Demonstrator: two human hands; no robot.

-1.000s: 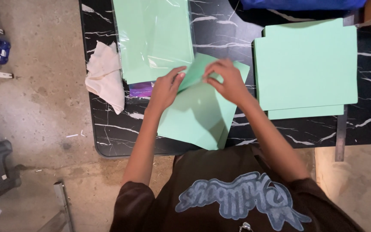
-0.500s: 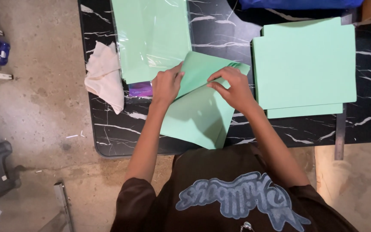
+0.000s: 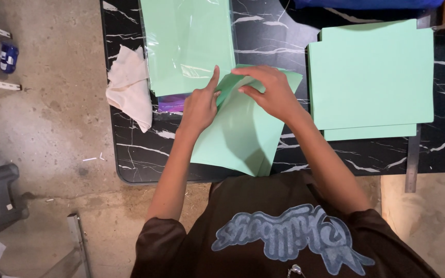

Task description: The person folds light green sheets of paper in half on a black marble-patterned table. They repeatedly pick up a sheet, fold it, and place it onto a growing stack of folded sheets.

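A mint-green paper sheet (image 3: 240, 139) lies tilted on the black marbled table (image 3: 279, 38) in front of me. My left hand (image 3: 202, 103) presses on the sheet's upper left part, index finger pointing up. My right hand (image 3: 266, 90) bends the sheet's top edge over, fingers curled on the fold. The two hands almost touch at the top of the sheet.
A plastic-wrapped pack of green paper (image 3: 189, 44) lies at the upper left. A stack of green sheets (image 3: 372, 77) sits at the right. A crumpled white cloth (image 3: 130, 85) hangs at the table's left edge, a purple item (image 3: 171, 103) beside it. Concrete floor lies to the left.
Both hands moved up the sheet toward its top edge. The right hand has bent the top corner over, and the left index finger now points upward.
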